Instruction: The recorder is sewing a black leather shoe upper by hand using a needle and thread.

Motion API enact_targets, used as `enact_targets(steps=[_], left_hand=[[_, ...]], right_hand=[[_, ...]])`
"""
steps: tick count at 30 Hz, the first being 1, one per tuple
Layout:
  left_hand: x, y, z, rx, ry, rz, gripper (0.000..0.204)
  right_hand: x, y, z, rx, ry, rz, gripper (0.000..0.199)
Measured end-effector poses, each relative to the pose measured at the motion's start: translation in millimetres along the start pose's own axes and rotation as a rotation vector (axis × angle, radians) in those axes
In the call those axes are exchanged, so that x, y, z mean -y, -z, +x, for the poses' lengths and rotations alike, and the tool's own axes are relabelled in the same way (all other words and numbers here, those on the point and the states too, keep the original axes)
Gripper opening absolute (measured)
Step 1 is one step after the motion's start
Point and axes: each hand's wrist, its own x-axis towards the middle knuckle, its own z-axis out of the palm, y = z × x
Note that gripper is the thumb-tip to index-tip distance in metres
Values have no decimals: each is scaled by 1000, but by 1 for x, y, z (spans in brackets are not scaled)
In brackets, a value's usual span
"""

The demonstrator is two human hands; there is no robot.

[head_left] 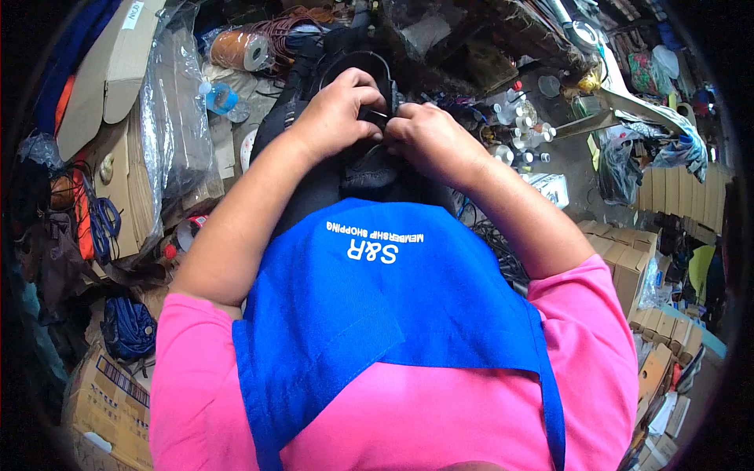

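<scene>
Over my lap, both hands are at a black item with a curved, band-like rim (357, 56); its kind is unclear in the shadow. My left hand (339, 111) bends over its near left part, the index finger and thumb curled inward. Close beside it, my right hand (428, 135) has its fingers pinched together at the item's right side. A small pale sliver shows between the two hands, too small to name. What the fingertips grip is mostly hidden. Dark, worn fabric (369, 174) lies just below the hands, above my blue apron (314, 290).
A copper-coloured spool (236, 51) and a blue-capped plastic bottle (221, 98) lie ahead to the left, near plastic-wrapped cardboard (177, 118). Several small bottles (522, 118) crowd the right. Blue-handled scissors (104, 228) hang at far left; cardboard boxes (620, 263) are stacked right.
</scene>
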Motion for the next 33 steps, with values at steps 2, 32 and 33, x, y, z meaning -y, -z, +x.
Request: enact_targets(steps=[2,32,33], left_hand=[[-23,0,-11,-208,180,108,40],[-36,71,-60,33,531,-217,29],[-39,58,-59,-297,366,-641,34]], right_hand=[[-10,-2,-8,-44,-58,160,11],[-42,-28,-55,-199,-177,70,33],[-40,-28,-53,-239,-147,66,33]])
